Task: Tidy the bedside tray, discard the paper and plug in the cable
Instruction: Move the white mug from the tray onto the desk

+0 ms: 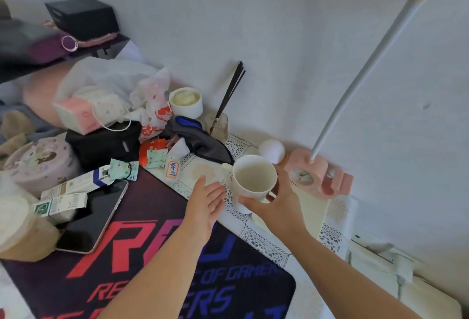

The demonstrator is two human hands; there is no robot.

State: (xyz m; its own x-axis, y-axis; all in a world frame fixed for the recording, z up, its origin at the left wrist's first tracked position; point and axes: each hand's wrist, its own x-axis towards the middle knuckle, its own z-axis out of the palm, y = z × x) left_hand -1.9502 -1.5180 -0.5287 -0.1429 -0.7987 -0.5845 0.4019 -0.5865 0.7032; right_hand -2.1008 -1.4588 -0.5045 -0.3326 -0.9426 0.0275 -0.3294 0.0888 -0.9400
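My right hand (pixel 276 207) grips a white mug (pixel 253 179) from the side, tilted a little, over a cream tray (pixel 311 207) that lies on the lace cloth. My left hand (pixel 205 199) hovers flat and open just left of the mug, holding nothing. Small paper packets (pixel 154 157) and a labelled white piece (pixel 172 169) lie on the cloth behind my left hand. No cable end is visible that I can identify.
A pink clock lamp base (pixel 317 175) with a white neck stands right of the mug by the wall. A white ball (pixel 272 150), reed diffuser (pixel 219 124), white candle jar (pixel 186 102), dark eye mask (pixel 200 141), tablet (pixel 96 217), cartons (pixel 61 203) and bags crowd the left.
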